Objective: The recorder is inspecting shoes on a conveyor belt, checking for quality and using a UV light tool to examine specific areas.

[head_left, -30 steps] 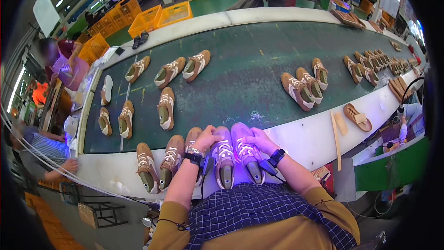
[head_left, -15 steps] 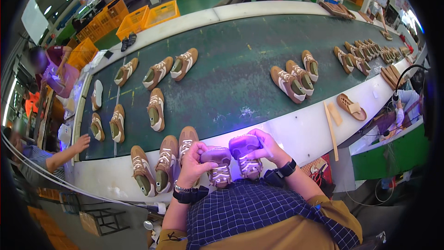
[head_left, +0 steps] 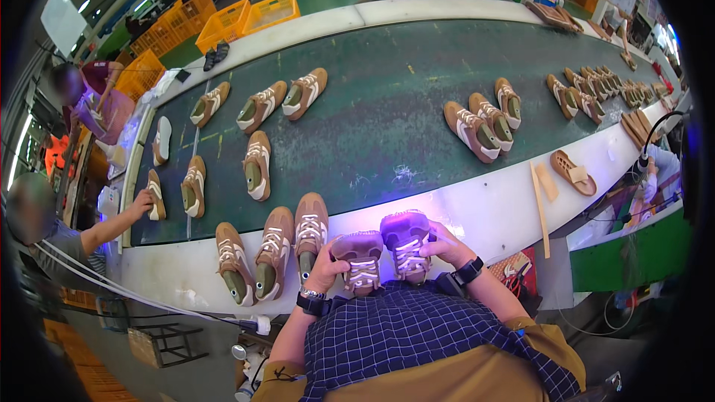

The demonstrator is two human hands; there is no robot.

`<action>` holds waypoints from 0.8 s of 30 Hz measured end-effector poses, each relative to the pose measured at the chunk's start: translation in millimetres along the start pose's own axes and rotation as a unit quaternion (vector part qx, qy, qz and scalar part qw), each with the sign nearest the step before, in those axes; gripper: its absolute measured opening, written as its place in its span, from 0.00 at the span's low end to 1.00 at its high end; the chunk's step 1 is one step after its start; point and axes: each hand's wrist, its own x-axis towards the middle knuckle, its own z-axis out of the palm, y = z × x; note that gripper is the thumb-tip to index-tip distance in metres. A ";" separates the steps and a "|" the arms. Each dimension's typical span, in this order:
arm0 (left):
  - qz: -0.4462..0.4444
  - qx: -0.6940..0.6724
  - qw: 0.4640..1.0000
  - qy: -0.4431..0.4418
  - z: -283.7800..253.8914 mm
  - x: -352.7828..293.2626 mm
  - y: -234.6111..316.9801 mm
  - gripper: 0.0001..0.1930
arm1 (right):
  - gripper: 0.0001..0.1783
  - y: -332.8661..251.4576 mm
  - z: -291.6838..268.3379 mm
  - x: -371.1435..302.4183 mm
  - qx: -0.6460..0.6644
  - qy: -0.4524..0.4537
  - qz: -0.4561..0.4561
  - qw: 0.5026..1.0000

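I count, at upper left of the frame, two open yellow-orange crates [head_left: 274, 26], side by side. At right I list one brown sandal [head_left: 585, 184], one short tan piece [head_left: 549, 186] and one long, narrow tan strip [head_left: 541, 216]; lower right, one green panel [head_left: 629, 257]. Lower left, I record one dark-legged stool [head_left: 144, 348], tan seat.

Co-worker's hand [head_left: 141, 204] now at a brown shoe [head_left: 156, 192], held sneakers [head_left: 407, 242] tipped toes-up since a second ago
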 end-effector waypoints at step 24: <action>-0.077 -0.373 0.925 -0.005 -32.6 47.1 -37.7 0.28 | 0.28 22.6 -4.7 30.3 0.358 0.055 0.104 0.926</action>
